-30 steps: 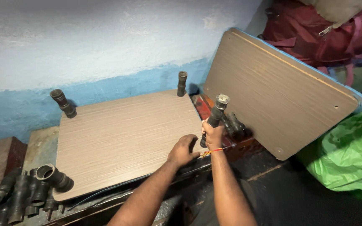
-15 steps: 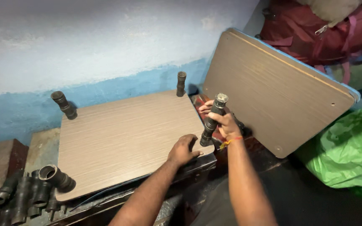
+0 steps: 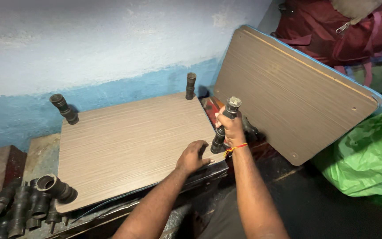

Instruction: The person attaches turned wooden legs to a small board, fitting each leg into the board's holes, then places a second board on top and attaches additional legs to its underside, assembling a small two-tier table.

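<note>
- The right hand [image 3: 231, 128] is wrapped around a black tubular leg [image 3: 225, 125], fingers curled tight about its middle; this grip is closed on the leg.
- The leg stands at the near right corner of a wood-grain board [image 3: 133, 141], its foot on or just at the corner; I cannot tell whether it is seated there.
- Its long axis runs nearly upright, tilted a little, with the top end leaning up and to the right, away from the board.
- The left hand [image 3: 192, 157] lies on the board just beside the leg's foot, palm down, fingers loosely spread and pressing on the surface; it holds nothing.
- The right hand is the one on the leg; the left is near it but apart.
- Two like legs stand at the far corners: one at the far left [image 3: 64, 109], leaning outward, and one at the far right [image 3: 191, 86], upright.
- The board rests on a low counter [image 3: 40, 152] against a blue and white wall [image 3: 111, 48].
- A second board [image 3: 292, 93] leans tilted at the right, near the held leg.
- More black tube pieces [image 3: 27, 203] lie heaped by the near left corner.
</note>
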